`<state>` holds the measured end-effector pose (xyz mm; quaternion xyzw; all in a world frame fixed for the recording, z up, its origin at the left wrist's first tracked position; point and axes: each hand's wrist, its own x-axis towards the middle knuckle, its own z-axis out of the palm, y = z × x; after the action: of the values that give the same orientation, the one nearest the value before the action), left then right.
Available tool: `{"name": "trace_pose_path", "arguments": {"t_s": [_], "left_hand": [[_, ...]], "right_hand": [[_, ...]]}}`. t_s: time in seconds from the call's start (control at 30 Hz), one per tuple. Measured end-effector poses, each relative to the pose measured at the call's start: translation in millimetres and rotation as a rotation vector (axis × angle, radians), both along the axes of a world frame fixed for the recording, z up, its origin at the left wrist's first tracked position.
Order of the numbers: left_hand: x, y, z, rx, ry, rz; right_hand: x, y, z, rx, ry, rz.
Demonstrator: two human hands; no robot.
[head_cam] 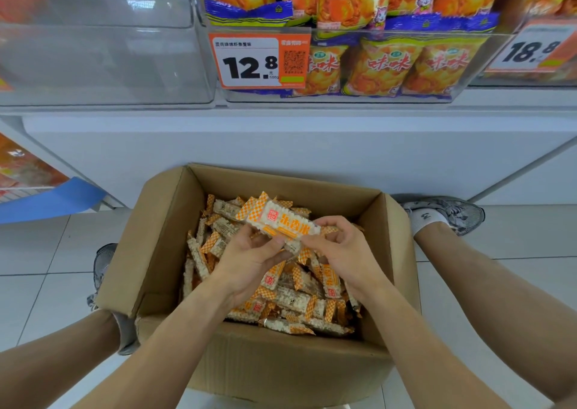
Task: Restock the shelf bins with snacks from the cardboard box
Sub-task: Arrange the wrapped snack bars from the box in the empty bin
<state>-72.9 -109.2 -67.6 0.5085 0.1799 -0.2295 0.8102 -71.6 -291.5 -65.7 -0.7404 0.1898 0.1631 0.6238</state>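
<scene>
A person crouches over an open cardboard box (162,236) on the tiled floor, which is heaped with small orange-and-white wrapped snack bars (290,296). Above the heap, at the box's centre, both hands meet on a small bunch of bars (282,221) held label-up. The left hand (249,261) grips the bunch from 7 o'clock, thumb across the top and fingers curled beneath. The right hand (340,249) pinches its other end from 4 o'clock, fingertips on the wrapper. The two hands lie close together, almost touching beneath the bars.

At 12 o'clock from the box runs a white shelf. On it, at 11 o'clock, stands a clear bin (103,65) that looks nearly bare. At 1 o'clock a second clear bin (468,61) is packed with orange-and-yellow snack bags (384,65) and carries a price tag (259,60) reading 12.8. Another price tag (534,49), reading 18.8, shows at 2 o'clock. A grey shoe (449,211) rests on the floor just right of the box, another (103,265) on its left.
</scene>
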Motion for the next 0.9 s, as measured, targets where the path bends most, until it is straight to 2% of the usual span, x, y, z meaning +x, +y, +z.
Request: {"name": "trace_pose_path", "arguments": {"t_s": [0.17,0.23,0.47,0.6,0.7,0.9], "left_hand": [[1.2,-0.7,5.4,0.006,0.023,0.04],[1.3,-2.3,6.6,0.02,0.015,0.045],[8.7,13.5,26.4,0.029,-0.033,-0.025],[19.9,34.2,56.9,0.221,-0.128,-0.217],[30.5,61.1,98.4,0.379,-0.247,-0.236],[44.3,139.1,193.1,0.967,-0.624,-0.269]], "right_hand": [[-3.0,1.0,4.8,-0.203,-0.118,0.183],[-3.8,2.5,6.1,-0.218,-0.119,0.215],[1.6,-2.6,25.2,0.11,-0.2,0.215],[7.2,1.6,45.3,0.106,-0.313,0.273],[17.5,16.4,73.6,0.046,-0.413,0.323],[50.3,85.4,147.2,-0.048,-0.635,0.511]]}}
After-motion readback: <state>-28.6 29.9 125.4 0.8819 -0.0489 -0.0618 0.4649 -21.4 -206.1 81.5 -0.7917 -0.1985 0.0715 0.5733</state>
